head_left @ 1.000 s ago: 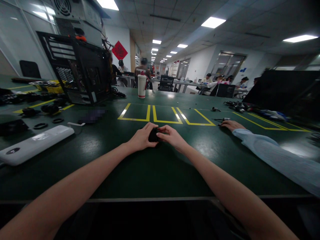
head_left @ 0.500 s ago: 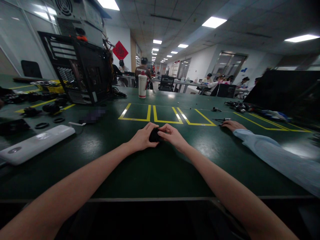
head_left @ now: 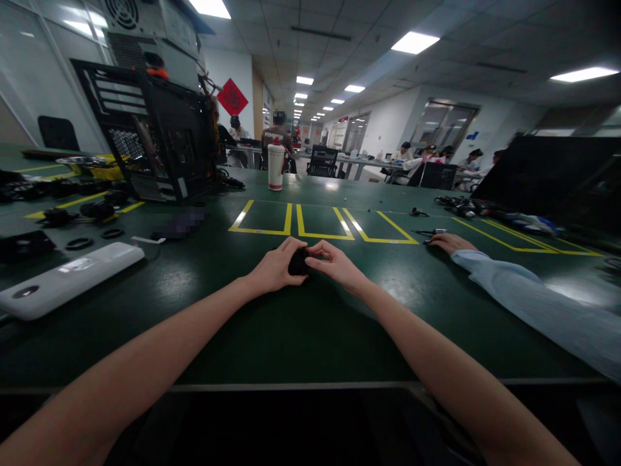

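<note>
A small black object, rounded and too dark to identify, is held just above or on the green table. My left hand wraps round it from the left, thumb below and fingers above. From the right, my right hand pinches at its edge with thumb and fingertips; whether a small part lies between them is hidden. Yellow tape outlines mark the table just beyond both hands.
At right, a co-worker's hand touches a small cabled item. A white power strip lies left, with black rings behind it. An open computer case and a white cup stand farther back. Cables lie right.
My right hand's fingers have shifted very slightly at the black object's edge. My left hand keeps its grip, and the view has moved a little.
</note>
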The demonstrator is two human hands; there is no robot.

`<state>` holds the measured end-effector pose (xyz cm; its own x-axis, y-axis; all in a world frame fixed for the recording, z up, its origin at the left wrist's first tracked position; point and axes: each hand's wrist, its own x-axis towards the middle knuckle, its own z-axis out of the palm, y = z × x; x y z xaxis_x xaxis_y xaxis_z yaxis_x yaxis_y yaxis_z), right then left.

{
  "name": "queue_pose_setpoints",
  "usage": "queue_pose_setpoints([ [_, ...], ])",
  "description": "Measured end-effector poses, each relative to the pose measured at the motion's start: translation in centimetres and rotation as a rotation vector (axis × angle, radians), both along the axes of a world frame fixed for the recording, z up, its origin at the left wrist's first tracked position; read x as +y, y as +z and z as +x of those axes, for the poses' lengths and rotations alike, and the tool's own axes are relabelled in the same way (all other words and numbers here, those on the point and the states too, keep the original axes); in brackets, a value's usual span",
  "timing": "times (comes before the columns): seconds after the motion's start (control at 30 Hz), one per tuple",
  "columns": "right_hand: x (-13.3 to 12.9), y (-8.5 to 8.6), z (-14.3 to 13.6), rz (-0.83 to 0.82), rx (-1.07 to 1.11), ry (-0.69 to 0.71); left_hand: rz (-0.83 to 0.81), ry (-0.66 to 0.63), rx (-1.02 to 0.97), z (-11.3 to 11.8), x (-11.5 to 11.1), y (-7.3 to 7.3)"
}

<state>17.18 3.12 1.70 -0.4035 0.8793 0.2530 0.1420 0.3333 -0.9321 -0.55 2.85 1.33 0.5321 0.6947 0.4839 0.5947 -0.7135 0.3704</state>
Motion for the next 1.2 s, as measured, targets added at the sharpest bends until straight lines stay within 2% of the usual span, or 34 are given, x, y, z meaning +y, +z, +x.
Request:
queue_pose_setpoints([
  [0.2, 0.9, -0.7, -0.3, -0.051, 0.029, -0.076, 0.008, 0.003, -0.011, 0.0, 0.1, -0.1],
  [0.33, 0.8, -0.4, -0.2, -0.110, -0.022, -0.061, 0.000, 0.005, -0.010, 0.0, 0.0, -0.1],
  [0.53, -0.1, 0.1, 0.0, -0.005, 0.013, 0.021, 0.007, 0.000, 0.006, 0.0, -0.1, 0.0],
  [0.83, 0.7, -0.5, -0.3, -0.062, 0.005, -0.070, -0.002, 0.003, -0.005, 0.0, -0.1, 0.0],
  [0.93, 0.6, -0.3, -0.1, -0.105, -0.020, -0.049, -0.004, 0.005, -0.006, 0.0, -0.1, 0.0],
  [1.2, -0.1, 0.0, -0.1, -0.009, 0.021, 0.012, 0.008, 0.004, 0.002, 0.0, 0.0, -0.1],
])
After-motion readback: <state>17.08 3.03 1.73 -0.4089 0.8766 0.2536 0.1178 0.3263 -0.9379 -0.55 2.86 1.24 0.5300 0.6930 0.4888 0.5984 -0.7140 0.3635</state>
